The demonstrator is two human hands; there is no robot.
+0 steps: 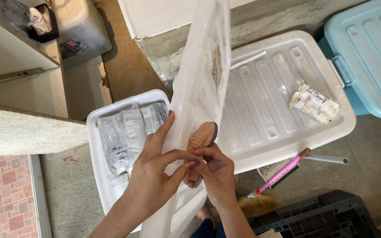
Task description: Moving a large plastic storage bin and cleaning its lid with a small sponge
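Over the open bin [94,128], left hand [155,176] props the lid [201,66]; right hand [217,169] pinches a slipper [201,136]; bags [124,136] already inside.

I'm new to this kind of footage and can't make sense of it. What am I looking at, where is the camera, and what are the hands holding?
There is no machine here: a person works with two bare hands, and the one picture comes from a camera on their head, looking down. The left hand props up a translucent white lid, tilted on edge over an open white storage bin that holds clear plastic bags. The right hand pinches a brownish knitted cloth against the lid. Beside it stand a closed white bin with a crumpled paper wrapper on top and a light blue bin. A pink-handled broom lies on the floor.
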